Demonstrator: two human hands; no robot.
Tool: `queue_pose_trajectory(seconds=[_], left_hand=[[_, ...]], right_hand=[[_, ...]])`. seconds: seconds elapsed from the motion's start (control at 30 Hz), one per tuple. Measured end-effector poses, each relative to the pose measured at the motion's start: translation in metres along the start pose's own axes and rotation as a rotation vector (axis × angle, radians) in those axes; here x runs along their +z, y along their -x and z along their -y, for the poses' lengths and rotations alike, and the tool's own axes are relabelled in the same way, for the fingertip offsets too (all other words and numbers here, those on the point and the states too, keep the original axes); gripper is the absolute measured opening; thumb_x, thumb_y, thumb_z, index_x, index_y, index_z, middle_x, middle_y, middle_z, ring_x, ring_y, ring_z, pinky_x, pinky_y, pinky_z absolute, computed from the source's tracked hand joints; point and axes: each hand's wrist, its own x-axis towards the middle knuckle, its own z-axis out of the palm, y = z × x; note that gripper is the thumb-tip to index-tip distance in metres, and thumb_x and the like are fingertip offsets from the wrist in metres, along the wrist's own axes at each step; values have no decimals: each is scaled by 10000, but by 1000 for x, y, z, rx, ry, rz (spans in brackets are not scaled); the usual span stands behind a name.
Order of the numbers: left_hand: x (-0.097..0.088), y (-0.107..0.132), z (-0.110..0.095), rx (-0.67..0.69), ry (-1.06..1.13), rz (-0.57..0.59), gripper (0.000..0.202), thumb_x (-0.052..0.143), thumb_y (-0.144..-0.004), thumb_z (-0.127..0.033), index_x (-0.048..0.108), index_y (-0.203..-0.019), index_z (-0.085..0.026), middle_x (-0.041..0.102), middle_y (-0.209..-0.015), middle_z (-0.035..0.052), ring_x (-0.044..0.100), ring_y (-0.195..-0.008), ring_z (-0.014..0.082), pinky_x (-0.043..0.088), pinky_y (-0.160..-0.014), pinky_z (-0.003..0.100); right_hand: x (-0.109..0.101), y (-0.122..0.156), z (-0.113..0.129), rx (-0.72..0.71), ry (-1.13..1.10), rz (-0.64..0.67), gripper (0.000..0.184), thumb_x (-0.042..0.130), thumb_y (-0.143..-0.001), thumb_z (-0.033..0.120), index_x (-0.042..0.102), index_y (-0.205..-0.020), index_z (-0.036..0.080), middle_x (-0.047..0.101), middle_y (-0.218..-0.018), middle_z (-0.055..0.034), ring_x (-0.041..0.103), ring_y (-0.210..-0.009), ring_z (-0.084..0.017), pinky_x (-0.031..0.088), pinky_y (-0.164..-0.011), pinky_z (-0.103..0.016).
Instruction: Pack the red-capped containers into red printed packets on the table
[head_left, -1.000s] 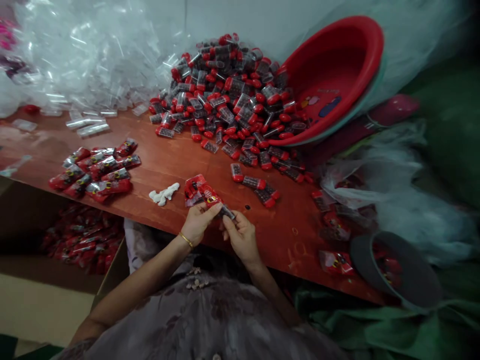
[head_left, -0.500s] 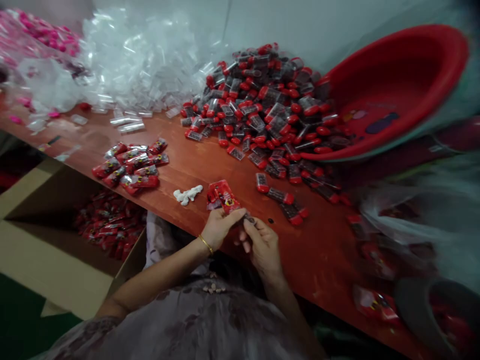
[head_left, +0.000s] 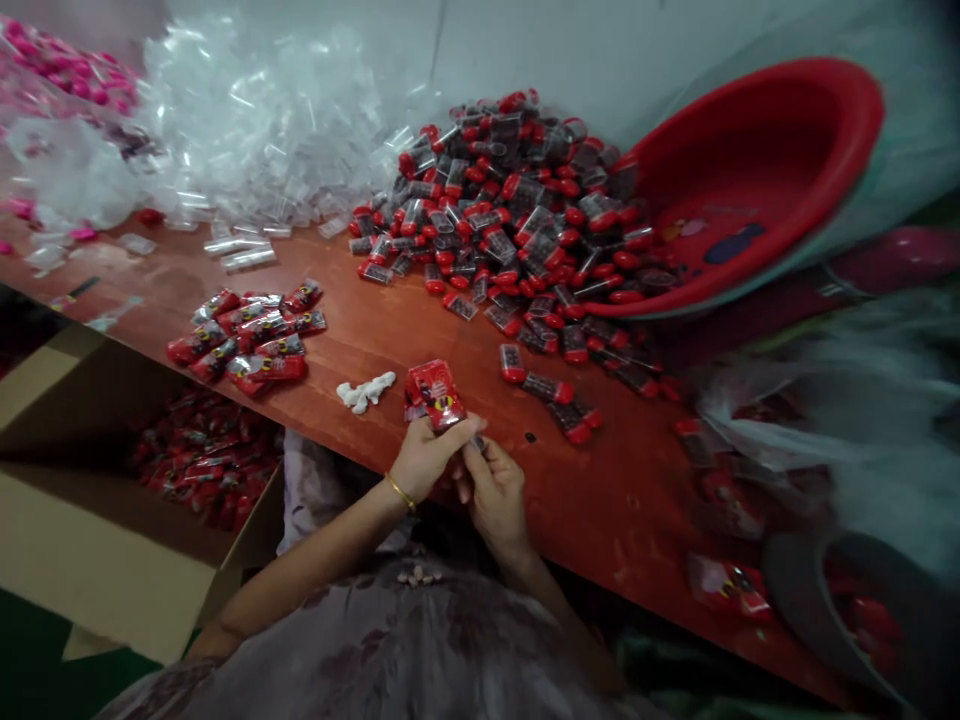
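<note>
My left hand (head_left: 424, 462) is closed on the lower end of a red printed wrapper (head_left: 439, 390), its thumb lying over the near edge. Another red wrapper shows partly beneath it on the table. Against the left fingertips, my right hand (head_left: 497, 495) is closed in a pinch; a small dark thing (head_left: 478, 441) shows between its fingers, mostly hidden. To the right of the hands lie several small clear containers (head_left: 547, 387) with red caps and dark contents. A crumpled white scrap (head_left: 365, 392) lies left of the wrapper.
A big heap of red-capped containers (head_left: 517, 220) spills from a tilted red basin (head_left: 840, 100). Clear empty tubes (head_left: 255, 140) are piled at back left. Filled red packets (head_left: 251, 335) lie left on the table; more fill a cardboard box (head_left: 97, 540) below. A grey bin (head_left: 795, 580) stands right.
My right hand has moved left, closer to my left hand, and its small dark thing is now at the wrapper's near end. The view has shifted slightly.
</note>
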Motion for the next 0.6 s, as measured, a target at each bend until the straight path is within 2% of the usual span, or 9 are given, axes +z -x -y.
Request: queue_pose_trajectory(seconds=[0.13,0.23,0.3,0.43,0.5,0.6], left_hand=[[-5,-4,2,78,105,36,516,684,-615,-591,675,-849,-131,658,-662,36,474,-420,73,387,-390,206],[-5,-5,6,71,106,43,471,702,-618,-555,675,-823,-132,682,-747,49,468,-423,63,392,-382,202],[-3,-3,8,60,93,40,458,715,-620,-529,674,-839,-129,654,-676,24,434,-388,58,378,-344,201],[-1,4,9,59,39,50,443,668,-680,-532,675,-877,-136,475,-444,-55,397,-328,70,350,-311,197],[-2,5,9,104,54,60,428,623,-721,-548,672,-881,-154,479,-455,-50,427,-363,75,385,-352,197],[-3,2,8,208,71,13,401,615,-726,-558,656,-744,-160,562,-557,-15,502,-485,77,464,-488,199]], right_hand=[[-5,-1,10,-49,106,2,315,572,-794,495,546,-750,184,532,-511,54,418,-348,-53,326,-346,-172],[-4,1,13,-66,141,-12,311,562,-804,482,534,-713,186,534,-503,52,426,-350,-55,340,-353,-176],[-3,1,10,-59,108,-24,310,557,-815,466,526,-690,184,524,-510,54,422,-354,-50,335,-351,-170],[-3,2,6,-23,-20,2,332,548,-823,472,511,-669,181,529,-535,52,399,-339,-36,303,-328,-161],[-5,2,8,-32,-9,15,321,553,-818,475,517,-689,183,550,-543,49,414,-339,-40,319,-332,-162],[-8,2,13,-54,49,2,295,564,-809,467,531,-734,184,574,-551,44,442,-347,-45,349,-345,-162]])
